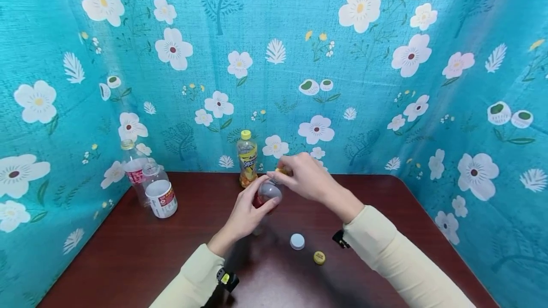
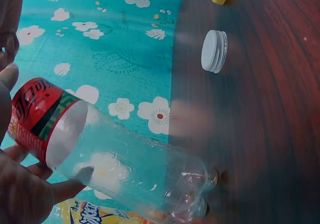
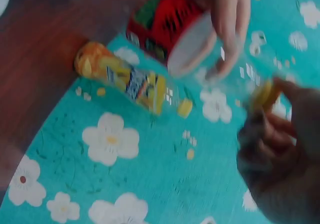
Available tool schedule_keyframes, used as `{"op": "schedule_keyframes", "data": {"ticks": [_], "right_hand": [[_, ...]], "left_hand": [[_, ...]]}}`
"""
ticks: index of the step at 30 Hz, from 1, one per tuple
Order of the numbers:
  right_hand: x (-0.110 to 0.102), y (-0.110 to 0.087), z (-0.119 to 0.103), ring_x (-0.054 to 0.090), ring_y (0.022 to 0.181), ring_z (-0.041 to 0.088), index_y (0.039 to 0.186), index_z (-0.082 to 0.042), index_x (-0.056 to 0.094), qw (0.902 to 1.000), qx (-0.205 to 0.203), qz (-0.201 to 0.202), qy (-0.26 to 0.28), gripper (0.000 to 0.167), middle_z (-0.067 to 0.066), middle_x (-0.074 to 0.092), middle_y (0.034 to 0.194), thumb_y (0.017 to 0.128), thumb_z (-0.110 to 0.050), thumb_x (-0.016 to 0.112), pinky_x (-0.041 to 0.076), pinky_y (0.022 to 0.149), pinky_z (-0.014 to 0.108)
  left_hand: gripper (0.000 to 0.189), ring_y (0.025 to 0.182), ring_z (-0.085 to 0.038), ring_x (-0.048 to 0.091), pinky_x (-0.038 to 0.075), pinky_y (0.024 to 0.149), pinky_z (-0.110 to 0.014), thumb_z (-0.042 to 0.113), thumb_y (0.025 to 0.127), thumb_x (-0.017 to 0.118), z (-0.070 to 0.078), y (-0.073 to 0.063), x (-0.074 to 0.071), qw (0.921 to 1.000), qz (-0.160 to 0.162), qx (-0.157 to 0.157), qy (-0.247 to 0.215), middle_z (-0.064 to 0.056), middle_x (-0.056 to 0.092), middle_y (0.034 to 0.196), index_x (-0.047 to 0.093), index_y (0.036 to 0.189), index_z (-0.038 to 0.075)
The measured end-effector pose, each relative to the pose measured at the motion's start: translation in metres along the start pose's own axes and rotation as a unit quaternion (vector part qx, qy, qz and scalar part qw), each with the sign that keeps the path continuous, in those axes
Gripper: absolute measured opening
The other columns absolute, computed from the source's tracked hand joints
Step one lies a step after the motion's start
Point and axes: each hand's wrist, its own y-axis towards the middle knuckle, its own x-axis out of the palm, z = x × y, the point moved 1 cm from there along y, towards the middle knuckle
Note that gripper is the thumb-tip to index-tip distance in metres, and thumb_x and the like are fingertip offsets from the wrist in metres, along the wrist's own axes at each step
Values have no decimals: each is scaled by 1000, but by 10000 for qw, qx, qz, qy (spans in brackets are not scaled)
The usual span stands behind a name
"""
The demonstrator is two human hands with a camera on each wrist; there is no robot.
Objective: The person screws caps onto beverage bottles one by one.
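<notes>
My left hand grips a clear plastic bottle with a red and green label round its upper part. The bottle looks colourless and see-through below the label, and its base comes close over the table in the left wrist view. At the bottle's mouth, my right hand pinches a yellow cap between thumb and fingers. The right wrist view is blurred there, and I cannot tell whether the cap sits on the neck. Below the hands lie a white cap and another yellow cap.
Behind the held bottle stands a yellow-capped bottle with a yellow label and orange contents. At the table's left edge are a pink-labelled clear bottle and an uncapped bottle with a white and red label. A blue flowered curtain surrounds the dark red table.
</notes>
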Motion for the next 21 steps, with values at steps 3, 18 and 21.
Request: {"op": "schedule_keyframes", "data": {"ticks": [3, 18, 21], "right_hand": [[-7, 2, 12, 49, 58, 9, 100, -15, 75, 9970, -516, -475, 338, 18, -9, 57, 68, 99, -32, 70, 42, 55, 28], [-2, 5, 25, 49, 66, 12, 113, -13, 74, 9836, -1358, -598, 1022, 17, -9, 55, 75, 99, -23, 70, 44, 61, 29], [1, 5, 22, 49, 66, 9, 112, -12, 75, 9854, -1397, -305, 926, 17, -9, 60, 78, 99, -22, 71, 44, 59, 27]], "left_hand": [[56, 113, -16, 61, 56, 91, -39, 31, 95, 75, 0, 1, 0, 9998, -164, 50, -67, -1, 62, 137, 52, 145, 31], [57, 114, -28, 61, 54, 94, -50, 17, 95, 75, 2, 0, -4, 9992, -183, -191, -289, -10, 62, 136, 52, 147, 16], [57, 114, -28, 61, 54, 95, -52, 15, 94, 75, 2, -1, -4, 9996, -2, -168, -210, -11, 62, 137, 53, 147, 14]]}}
